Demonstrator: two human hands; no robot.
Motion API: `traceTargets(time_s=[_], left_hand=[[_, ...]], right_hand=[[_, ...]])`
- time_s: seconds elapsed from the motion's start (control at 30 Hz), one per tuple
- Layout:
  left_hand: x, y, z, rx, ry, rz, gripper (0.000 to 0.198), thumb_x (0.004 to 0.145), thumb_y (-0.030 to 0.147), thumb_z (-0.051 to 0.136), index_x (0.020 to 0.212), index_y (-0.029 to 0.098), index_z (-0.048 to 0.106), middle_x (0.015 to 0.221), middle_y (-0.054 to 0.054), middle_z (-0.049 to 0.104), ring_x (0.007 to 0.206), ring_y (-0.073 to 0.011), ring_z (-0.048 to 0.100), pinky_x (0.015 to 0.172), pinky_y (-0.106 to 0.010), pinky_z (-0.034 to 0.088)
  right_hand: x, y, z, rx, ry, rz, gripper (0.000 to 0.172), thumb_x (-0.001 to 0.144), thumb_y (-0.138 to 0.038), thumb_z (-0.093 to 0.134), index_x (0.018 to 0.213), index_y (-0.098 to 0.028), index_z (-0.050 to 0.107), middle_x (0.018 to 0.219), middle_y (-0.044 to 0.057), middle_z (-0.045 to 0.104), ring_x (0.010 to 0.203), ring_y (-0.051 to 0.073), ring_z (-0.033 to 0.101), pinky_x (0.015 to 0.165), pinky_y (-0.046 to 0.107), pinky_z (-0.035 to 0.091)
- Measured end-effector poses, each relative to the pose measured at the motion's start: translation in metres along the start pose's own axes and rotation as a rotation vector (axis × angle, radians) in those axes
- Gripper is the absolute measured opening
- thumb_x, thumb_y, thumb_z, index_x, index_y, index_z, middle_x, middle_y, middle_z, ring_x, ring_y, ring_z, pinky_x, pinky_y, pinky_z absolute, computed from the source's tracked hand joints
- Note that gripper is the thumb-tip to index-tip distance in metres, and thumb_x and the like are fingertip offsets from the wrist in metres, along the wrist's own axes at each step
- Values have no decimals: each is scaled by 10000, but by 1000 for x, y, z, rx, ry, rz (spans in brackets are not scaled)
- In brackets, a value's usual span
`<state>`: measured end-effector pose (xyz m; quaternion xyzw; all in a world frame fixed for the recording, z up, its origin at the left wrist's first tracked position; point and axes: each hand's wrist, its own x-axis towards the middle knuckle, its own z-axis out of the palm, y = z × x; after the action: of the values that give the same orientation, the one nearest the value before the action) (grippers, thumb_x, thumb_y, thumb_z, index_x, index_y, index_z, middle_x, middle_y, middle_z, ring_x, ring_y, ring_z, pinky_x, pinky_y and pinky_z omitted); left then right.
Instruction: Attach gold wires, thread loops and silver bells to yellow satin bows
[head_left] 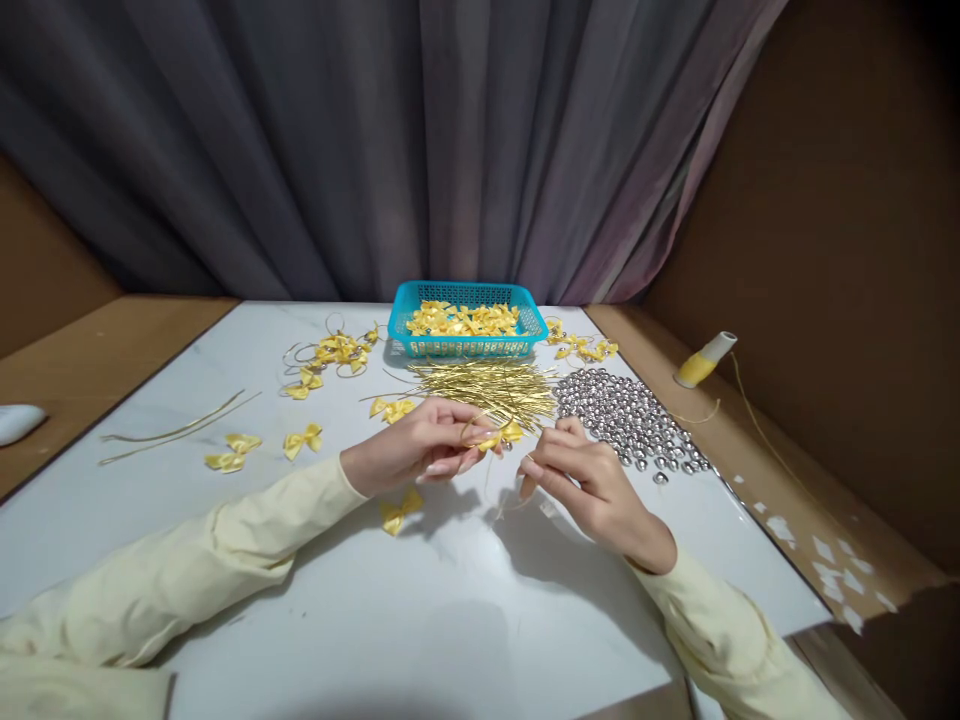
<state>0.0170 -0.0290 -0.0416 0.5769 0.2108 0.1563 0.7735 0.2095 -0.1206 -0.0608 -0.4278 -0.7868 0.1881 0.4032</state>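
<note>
My left hand [420, 445] is closed in a pinch on a small yellow ribbon bow [504, 435], held just above the white tabletop [420, 610]. My right hand [581, 475] is closed too, its fingertips pinching a thin gold cord [501, 500] that loops down from the bow. Both hands meet in front of a bundle of gold cords [491, 388]. Another yellow bow [400, 512] lies under my left wrist.
A blue basket [465, 296] of yellow bows stands at the back. Silver bells [634, 418] are heaped on the right. Loose bows [302, 440] and bows with cord loops [334, 352] lie on the left. A spool of yellow thread [703, 361] rests on the brown ledge.
</note>
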Motion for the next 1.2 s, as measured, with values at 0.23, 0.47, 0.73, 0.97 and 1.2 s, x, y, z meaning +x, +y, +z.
traceTargets(time_s=[0.23, 0.47, 0.73, 0.97, 1.2], left_hand=[[0, 0, 0, 10, 18, -14, 145, 798, 218, 560, 735, 98, 611, 468, 35, 509, 287, -8, 278, 273, -101, 218], [1, -1, 0, 11, 7, -17, 145, 801, 216, 564, 717, 104, 600, 469, 33, 505, 293, -12, 292, 273, -103, 216], [1, 0, -1, 43, -36, -31, 164, 825, 232, 557, 725, 107, 592, 463, 40, 490, 299, -9, 284, 276, -97, 219], [-1, 0, -1, 55, -55, -64, 175, 822, 240, 571, 709, 106, 584, 476, 36, 494, 311, -9, 304, 285, -94, 245], [0, 1, 0, 73, -90, -106, 159, 823, 226, 562, 719, 109, 590, 497, 30, 514, 319, -18, 327, 291, -106, 257]], right_hand=[[-1, 0, -1, -2, -7, 26, 314, 901, -203, 431, 651, -182, 620, 611, -13, 513, 607, 118, 449, 736, 321, 316], [0, 0, -1, -8, -24, 39, 338, 909, -239, 419, 647, -190, 627, 616, -5, 525, 615, 126, 457, 735, 324, 328], [0, 2, -1, 12, -42, 34, 340, 903, -236, 435, 626, -182, 625, 609, -2, 517, 614, 127, 452, 730, 323, 321], [0, 3, -2, 15, -62, 19, 333, 901, -233, 437, 619, -183, 607, 597, -10, 503, 596, 120, 446, 729, 324, 327], [2, 1, -5, -4, -90, -20, 343, 895, -224, 434, 592, -178, 588, 582, -8, 504, 563, 119, 441, 705, 326, 333]])
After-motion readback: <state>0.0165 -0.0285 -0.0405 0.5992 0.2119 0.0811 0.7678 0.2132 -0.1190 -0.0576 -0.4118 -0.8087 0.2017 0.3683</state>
